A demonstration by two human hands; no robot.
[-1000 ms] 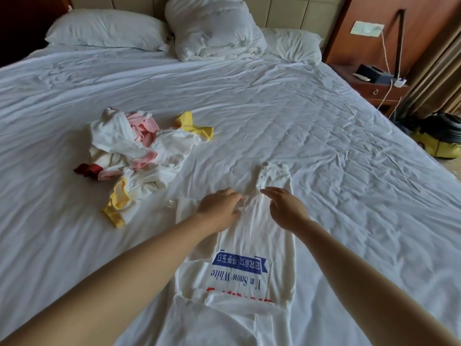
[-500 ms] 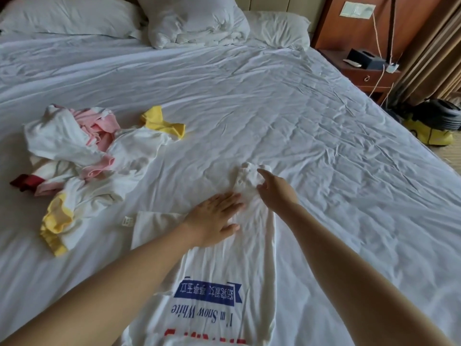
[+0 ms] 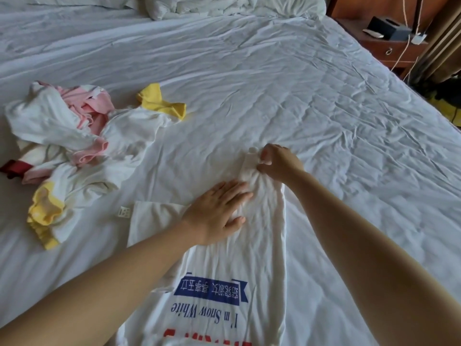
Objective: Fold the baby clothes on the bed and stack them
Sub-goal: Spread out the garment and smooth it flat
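Note:
A white baby garment (image 3: 262, 245) with a blue banner and "I'm Snow White" print lies spread on the bed in front of me. My left hand (image 3: 217, 211) presses flat on its upper middle, fingers straight. My right hand (image 3: 278, 162) pinches the garment's far end, which is bunched under its fingers. One side flap with a small label (image 3: 124, 212) sticks out to the left. A loose pile of unfolded baby clothes (image 3: 74, 146) in white, pink, yellow and red lies at the left of the bed.
White wrinkled bed sheet (image 3: 324, 108) stretches all around. Pillows and a bundled duvet (image 3: 199, 6) sit at the headboard. A wooden nightstand (image 3: 391, 46) with a black box and cables stands at the right, beyond the bed's edge.
My left hand flattened from curled fingers onto the garment. My right hand moved farther up and closed on the garment's far end, bunching it. The view shifted closer.

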